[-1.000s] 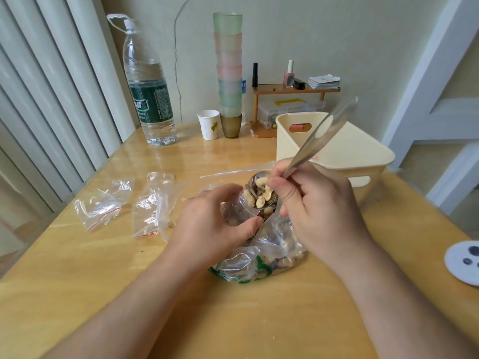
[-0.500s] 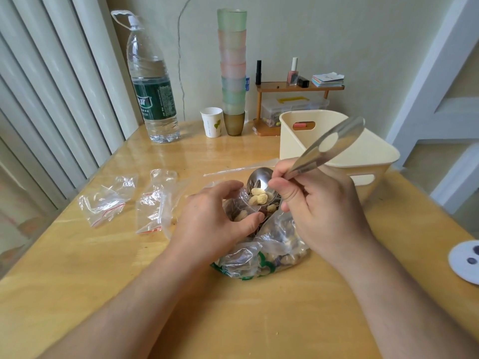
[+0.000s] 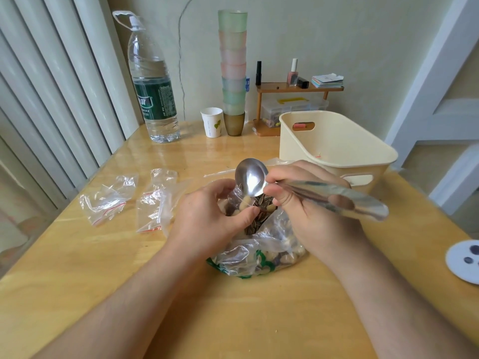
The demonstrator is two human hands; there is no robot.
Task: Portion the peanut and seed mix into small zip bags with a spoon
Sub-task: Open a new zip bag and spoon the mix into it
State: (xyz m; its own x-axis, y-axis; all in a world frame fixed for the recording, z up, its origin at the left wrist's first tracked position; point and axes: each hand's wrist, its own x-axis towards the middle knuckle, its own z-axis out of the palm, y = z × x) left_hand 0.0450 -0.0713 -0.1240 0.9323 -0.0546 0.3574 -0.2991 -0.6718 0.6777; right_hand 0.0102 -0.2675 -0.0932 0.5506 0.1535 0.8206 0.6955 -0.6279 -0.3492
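Wooden table point(image 3: 77, 294) against a pale wall, blinds on the left. Left hand point(image 3: 207, 221) grips a small zip bag point(image 3: 237, 196), fingers curled round it, mouth held open; peanuts and seeds point(image 3: 255, 211) show inside. Right hand point(image 3: 316, 213) pinches the spoon point(image 3: 251, 177) by its handle; the bowl is tipped up over the small bag's mouth and looks empty, its inside facing the camera. Big bag of mix point(image 3: 259, 257) lies on the table under both hands, touching them. Two empty zip bags point(image 3: 108, 200) and point(image 3: 153, 203) lie left of the left hand, near each other. Cream bin point(image 3: 337, 141) just behind the right hand. Water bottle point(image 3: 153, 81), paper cup point(image 3: 212, 122) and cup stack point(image 3: 233, 68) at the table's far edge. Small wooden shelf point(image 3: 298, 88) with bottles by the wall.
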